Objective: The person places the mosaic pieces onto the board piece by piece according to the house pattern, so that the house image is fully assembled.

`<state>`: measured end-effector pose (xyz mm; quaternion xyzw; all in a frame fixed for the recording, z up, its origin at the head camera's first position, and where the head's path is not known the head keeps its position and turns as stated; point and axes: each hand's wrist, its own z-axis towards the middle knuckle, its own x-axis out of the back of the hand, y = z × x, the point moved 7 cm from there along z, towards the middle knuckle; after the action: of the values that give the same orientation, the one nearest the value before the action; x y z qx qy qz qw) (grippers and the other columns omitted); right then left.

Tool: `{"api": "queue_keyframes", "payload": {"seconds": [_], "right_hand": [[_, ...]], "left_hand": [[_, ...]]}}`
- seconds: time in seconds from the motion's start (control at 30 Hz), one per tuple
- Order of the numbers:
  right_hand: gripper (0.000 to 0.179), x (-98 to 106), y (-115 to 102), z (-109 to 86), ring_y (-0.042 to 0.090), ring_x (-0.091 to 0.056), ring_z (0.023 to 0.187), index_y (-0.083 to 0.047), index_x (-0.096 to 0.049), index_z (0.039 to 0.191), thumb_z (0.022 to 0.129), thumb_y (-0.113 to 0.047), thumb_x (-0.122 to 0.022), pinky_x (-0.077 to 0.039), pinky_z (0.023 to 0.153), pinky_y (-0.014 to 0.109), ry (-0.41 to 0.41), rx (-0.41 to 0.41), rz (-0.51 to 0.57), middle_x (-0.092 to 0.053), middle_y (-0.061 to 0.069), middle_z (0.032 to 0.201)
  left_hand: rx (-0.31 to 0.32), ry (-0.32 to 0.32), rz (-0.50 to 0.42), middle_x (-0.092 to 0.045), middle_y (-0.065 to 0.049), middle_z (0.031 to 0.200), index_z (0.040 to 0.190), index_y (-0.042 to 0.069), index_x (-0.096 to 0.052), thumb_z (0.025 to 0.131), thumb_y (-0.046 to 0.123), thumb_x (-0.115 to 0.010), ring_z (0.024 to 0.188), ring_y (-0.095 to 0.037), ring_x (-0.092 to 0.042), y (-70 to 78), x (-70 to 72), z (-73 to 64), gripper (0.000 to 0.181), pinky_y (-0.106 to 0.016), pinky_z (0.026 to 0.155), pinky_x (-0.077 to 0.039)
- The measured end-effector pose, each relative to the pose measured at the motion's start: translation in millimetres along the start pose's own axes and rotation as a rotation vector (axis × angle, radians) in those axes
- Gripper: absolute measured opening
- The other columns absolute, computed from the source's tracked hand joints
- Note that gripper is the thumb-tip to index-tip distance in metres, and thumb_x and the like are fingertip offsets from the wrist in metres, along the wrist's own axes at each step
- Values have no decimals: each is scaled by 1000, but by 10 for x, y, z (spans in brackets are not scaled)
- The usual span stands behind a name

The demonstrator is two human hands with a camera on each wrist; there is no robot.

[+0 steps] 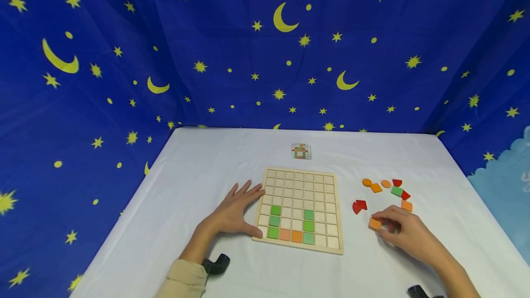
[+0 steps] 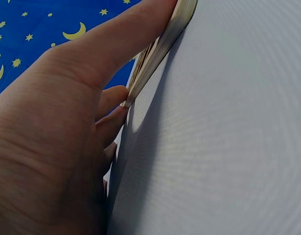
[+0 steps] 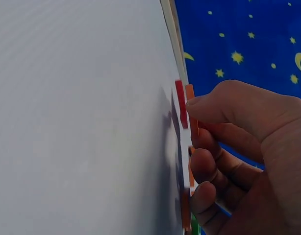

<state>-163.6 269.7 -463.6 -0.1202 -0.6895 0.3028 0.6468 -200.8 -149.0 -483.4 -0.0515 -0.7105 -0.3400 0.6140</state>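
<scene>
A wooden grid board (image 1: 340, 224) lies in front of me, with green square tiles in two short columns and two orange tiles (image 1: 296, 236) between them along the bottom row. At the board's left edge rests my left hand (image 1: 233, 213), fingers spread and thumb at the lower left corner. To the right of the board, my right hand (image 1: 410, 233) pinches an orange square tile (image 1: 375, 223) between thumb and fingers. In the right wrist view, this orange tile (image 3: 190, 90) stands beside a red piece (image 3: 182, 105).
Red pieces (image 1: 361, 205) lie between the board and my right hand. Farther back are an orange round piece (image 1: 366, 182), an orange square (image 1: 407, 205), a green tile (image 1: 396, 191) and several others. A small patterned picture card (image 1: 301, 151) lies behind the board on the white table (image 1: 207, 160).
</scene>
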Motion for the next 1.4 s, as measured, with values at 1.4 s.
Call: {"api": "queue_keyframes", "payload": {"seconds": [1.4], "right_hand": [[31,-382,-565,504,12,-52,75,-19,-71,109,79,-14,-77,-44,60,22,-52,186,80,-59,-9,91]], "left_hand": [[-1,5,-11,-18,8,158,152,24,-31,54,83,-68,146,-21,-4,14,11,-22,120,-45,116,3]]}}
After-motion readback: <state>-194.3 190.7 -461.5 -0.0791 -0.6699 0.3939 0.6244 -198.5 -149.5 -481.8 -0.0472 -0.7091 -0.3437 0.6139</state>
